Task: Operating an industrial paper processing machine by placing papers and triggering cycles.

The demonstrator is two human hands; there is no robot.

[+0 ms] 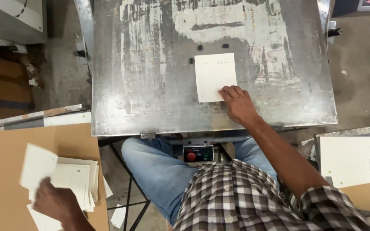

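Fingers, right: your right hand [236,103] lies flat, fingers [227,91] together, tips pressing the lower right corner of the white card [214,76]; nothing pinched.
Card position: on the worn metal plate [150,85], long axis running away from you, just beyond your fingertips, close to 3 small black stops [200,47].
Nearer hand: right, touching; left well apart.
Fingers, left: your left hand [56,202] curls around 1 loose card [37,164], lifted over the card stack [80,179] on the brown board [5,171].
Outward: another stack of sheets [354,160] at your right.
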